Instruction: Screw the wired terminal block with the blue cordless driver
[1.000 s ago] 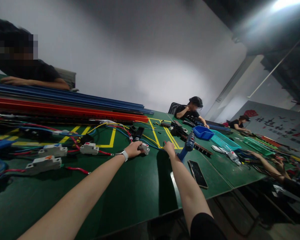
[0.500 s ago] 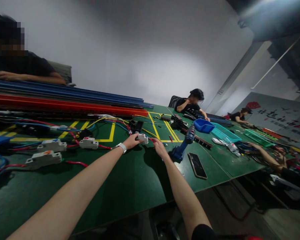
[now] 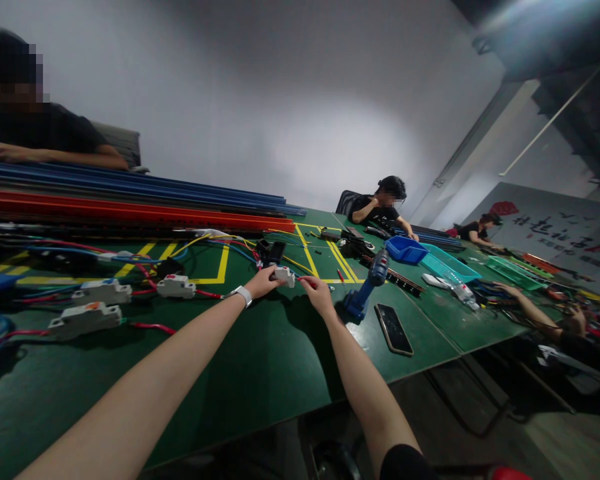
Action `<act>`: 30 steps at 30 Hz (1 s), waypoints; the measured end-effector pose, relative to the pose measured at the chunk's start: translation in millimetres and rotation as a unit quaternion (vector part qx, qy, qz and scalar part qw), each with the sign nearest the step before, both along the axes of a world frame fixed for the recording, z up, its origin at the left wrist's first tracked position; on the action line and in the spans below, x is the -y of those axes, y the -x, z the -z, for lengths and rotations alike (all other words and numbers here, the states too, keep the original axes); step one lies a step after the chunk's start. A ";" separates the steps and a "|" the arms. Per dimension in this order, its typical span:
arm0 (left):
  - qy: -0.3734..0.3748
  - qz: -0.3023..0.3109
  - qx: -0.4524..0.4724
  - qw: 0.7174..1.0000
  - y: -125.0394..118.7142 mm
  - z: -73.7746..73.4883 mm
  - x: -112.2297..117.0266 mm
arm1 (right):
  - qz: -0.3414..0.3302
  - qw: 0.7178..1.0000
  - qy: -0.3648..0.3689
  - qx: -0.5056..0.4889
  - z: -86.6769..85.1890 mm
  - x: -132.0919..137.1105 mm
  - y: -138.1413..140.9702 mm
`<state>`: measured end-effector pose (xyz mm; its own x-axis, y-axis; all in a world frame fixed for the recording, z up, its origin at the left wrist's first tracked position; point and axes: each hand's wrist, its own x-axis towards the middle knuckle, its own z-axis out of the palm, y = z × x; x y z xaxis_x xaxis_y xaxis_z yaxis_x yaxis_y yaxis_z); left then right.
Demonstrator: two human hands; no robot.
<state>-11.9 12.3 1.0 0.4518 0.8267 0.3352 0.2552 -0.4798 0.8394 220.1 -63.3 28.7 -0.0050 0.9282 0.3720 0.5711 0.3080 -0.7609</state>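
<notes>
My left hand, with a white band at the wrist, is closed on a small white circuit breaker resting on the green table. My right hand is just right of it, its fingers pinched on a thin red wire end at the breaker's side. A blue cordless screwdriver stands on the table to the right of my right hand, with nothing holding it. A black phone lies flat beside it.
More white breakers with red and blue wires lie at the left. Long red and blue rails run along the far side. Blue and teal trays sit at the right. Other people sit around the table; one person's arm reaches in from the right.
My right hand let go of the blue screwdriver, which now stands on the table, and moved left to the breaker. My left hand stayed on the breaker.
</notes>
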 end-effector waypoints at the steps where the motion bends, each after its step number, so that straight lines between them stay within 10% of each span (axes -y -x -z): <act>1: -0.002 0.000 0.000 1.000 -0.1 0.6 -0.3 | 0.006 1.000 -0.003 -0.004 -0.1 0.4 -1.5; 30: -0.063 -0.029 -0.139 0.988 -2.8 7.1 0.0 | -0.012 0.984 0.069 0.164 3.6 3.3 6.9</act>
